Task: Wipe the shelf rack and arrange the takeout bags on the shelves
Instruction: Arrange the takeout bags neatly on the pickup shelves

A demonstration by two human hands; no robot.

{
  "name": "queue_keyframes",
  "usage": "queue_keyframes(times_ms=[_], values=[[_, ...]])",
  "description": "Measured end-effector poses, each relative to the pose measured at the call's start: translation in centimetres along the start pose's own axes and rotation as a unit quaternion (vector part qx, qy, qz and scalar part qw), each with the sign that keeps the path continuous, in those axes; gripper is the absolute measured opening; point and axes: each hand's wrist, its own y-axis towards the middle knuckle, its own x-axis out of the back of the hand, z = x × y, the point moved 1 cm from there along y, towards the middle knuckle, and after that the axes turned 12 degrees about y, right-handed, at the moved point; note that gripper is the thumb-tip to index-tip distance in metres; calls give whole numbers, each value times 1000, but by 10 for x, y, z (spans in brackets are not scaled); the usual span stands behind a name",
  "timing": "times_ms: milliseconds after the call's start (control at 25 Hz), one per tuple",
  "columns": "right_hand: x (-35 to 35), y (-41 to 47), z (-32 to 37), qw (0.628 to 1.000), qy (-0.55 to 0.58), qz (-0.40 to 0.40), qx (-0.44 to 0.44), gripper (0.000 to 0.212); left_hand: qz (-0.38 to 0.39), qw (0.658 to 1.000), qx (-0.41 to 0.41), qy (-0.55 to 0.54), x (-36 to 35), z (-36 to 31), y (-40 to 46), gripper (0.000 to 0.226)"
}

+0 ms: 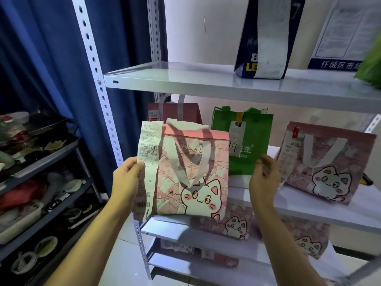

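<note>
A pink cat-print takeout bag (193, 172) with a long receipt (147, 159) hanging on its left side is held up in front of the white shelf rack (185, 79). My left hand (126, 178) grips the bag's left edge and the receipt. My right hand (265, 178) hovers just right of the bag, fingers curled and apart, holding nothing. On the middle shelf (309, 205) stand a green bag (245, 145), a pink bag (179, 112) behind, and another cat bag (327, 162) on the right.
A dark blue bag (266, 38) with a receipt stands on the upper shelf. More cat bags (233, 223) sit on the lower shelves. A dark cart (37, 182) full of dishes and clutter stands at the left, by a blue curtain (51, 58). A posted notice (342, 32) hangs on the wall.
</note>
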Motion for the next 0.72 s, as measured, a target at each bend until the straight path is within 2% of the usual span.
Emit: queue_keyframes(times_ms=[160, 280, 440, 560, 720], values=[[-24, -42, 55, 995, 48, 88, 7, 22, 36, 998, -13, -41, 7, -27, 8, 22], [-37, -65, 97, 991, 65, 117, 3, 22, 71, 995, -32, -67, 15, -53, 10, 25], [-56, -78, 162, 991, 78, 108, 26, 21, 101, 987, -74, -100, 37, -101, 18, 25], [-71, -74, 210, 989, 100, 76, 82, 24, 126, 975, -138, -116, 55, -139, 25, 27], [-94, -62, 258, 980, 131, 60, 140, 24, 108, 962, -224, -115, 82, -183, 33, 32]])
